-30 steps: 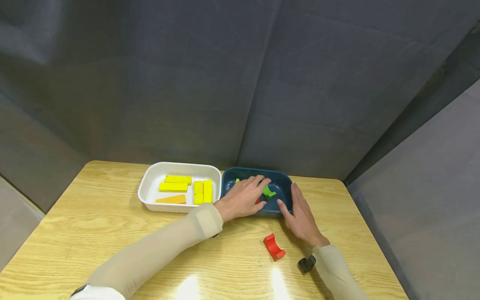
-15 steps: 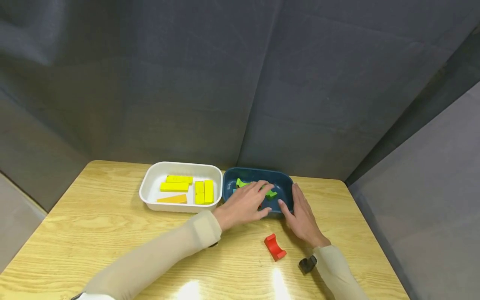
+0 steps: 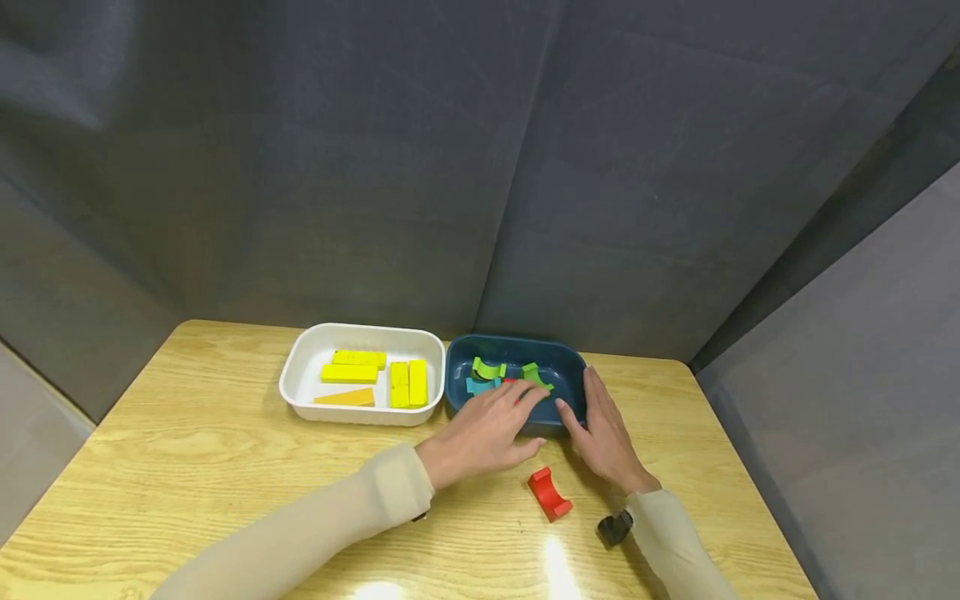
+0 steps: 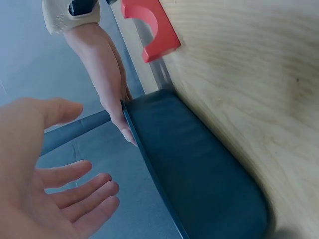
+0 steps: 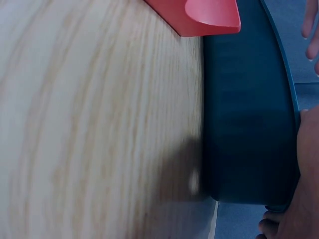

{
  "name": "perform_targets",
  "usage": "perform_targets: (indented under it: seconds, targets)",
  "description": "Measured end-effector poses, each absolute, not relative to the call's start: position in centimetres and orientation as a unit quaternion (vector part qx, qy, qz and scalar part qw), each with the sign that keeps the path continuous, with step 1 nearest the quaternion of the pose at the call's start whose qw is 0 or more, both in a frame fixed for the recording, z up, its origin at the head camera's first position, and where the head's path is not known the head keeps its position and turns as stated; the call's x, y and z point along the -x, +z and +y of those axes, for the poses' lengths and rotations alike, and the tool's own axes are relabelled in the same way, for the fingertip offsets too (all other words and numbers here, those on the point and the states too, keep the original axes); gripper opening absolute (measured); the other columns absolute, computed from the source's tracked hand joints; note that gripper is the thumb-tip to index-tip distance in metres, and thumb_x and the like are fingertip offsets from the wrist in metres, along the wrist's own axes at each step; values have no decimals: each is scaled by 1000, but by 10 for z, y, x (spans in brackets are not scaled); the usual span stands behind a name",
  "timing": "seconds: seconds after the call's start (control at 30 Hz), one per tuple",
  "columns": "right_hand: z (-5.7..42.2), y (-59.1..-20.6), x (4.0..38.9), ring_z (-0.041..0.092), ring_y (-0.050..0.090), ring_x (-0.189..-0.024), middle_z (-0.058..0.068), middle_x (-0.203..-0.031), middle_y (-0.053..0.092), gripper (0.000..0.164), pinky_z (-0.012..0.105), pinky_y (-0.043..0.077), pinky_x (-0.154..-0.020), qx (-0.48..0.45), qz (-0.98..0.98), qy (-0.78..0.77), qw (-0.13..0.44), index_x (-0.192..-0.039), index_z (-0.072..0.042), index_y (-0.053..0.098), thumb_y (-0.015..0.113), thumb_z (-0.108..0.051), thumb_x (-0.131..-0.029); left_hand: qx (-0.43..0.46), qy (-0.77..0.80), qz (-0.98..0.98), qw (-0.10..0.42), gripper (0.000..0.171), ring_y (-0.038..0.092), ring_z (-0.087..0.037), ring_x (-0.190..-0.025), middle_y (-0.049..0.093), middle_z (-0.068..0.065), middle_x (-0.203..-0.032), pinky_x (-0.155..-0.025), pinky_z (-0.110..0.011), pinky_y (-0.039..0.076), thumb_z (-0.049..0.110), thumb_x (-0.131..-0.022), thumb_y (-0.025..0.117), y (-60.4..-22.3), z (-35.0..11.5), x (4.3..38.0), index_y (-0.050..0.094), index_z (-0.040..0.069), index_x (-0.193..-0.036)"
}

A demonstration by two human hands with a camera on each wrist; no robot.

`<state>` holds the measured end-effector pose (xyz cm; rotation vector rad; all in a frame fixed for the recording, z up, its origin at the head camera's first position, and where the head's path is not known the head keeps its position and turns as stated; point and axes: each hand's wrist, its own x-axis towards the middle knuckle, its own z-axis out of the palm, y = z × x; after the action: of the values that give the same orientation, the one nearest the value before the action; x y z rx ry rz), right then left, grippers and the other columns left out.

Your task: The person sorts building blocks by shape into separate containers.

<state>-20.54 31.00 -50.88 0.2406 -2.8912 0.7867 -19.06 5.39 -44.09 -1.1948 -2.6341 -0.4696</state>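
Note:
My left hand [image 3: 483,429] hovers over the front edge of a dark blue tub [image 3: 566,358], fingers spread and relaxed, with nothing held. The left wrist view shows that same hand [image 4: 75,184] apart from the tub wall. My right hand [image 3: 611,446] holds the tub's right front corner, thumb over the rim and fingers along the outer right side. Inside the tub lie a green arch block [image 3: 489,369], another green arch block [image 3: 535,377], a light blue block [image 3: 482,387] and a red piece partly hidden by the left hand. A red arch block [image 3: 550,495] lies on the table in front.
A white tub [image 3: 303,367] holding several yellow blocks [image 3: 349,373] and an orange wedge [image 3: 347,397] stands left of the blue tub. Both sit near the back edge of the wooden table [image 3: 187,442]. Grey cloth [image 3: 360,167] hangs behind.
My left hand has drawn back from inside the blue tub toward its front edge, uncovering the green and light blue blocks. The right hand stays on the corner.

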Motion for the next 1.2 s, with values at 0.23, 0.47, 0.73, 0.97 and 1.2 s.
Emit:
perform_targets:
  seconds: [0.23,0.47,0.73,0.97,1.2]
  targets:
    - [310,-509,205,47,15,-162,24,-178,9,90,70,17,-128,-72,-963,253,61,-171,2,10,47,-55,-112,398,-193,-892,92,68,63,-25,-134,59,-11,-152,-111,-38,54,48,-102,70,-442,48,176,53,9,-155]
    - [308,-505,205,49,16,-162,24,-178,9,90,70,16,-128,-74,-962,254,62,-170,3,10,47,-55,-112,388,-202,-894,91,68,64,-27,-131,60,-12,-150,-112,-38,54,50,-102,69,-446,44,166,54,9,-154]
    - [308,-504,204,49,17,-161,26,-177,12,89,70,17,-128,-72,-962,256,66,-170,4,12,49,-53,-112,386,-211,-895,69,71,66,-28,-129,60,-12,-149,-107,-40,58,53,-101,69,-460,47,155,53,9,-154]
    - [307,-507,204,48,16,-162,25,-178,10,90,70,17,-128,-66,-962,256,63,-170,2,10,49,-54,-111,388,-192,-900,51,73,67,-25,-125,61,-12,-146,-99,-35,61,57,-100,68,-474,56,141,55,9,-153]
    - [307,-504,203,46,14,-163,22,-179,8,91,67,15,-130,-62,-962,260,51,-171,0,8,46,-57,-111,396,-191,-897,49,75,66,-24,-124,62,-11,-145,-98,-36,62,58,-99,68,-481,65,133,54,7,-153]
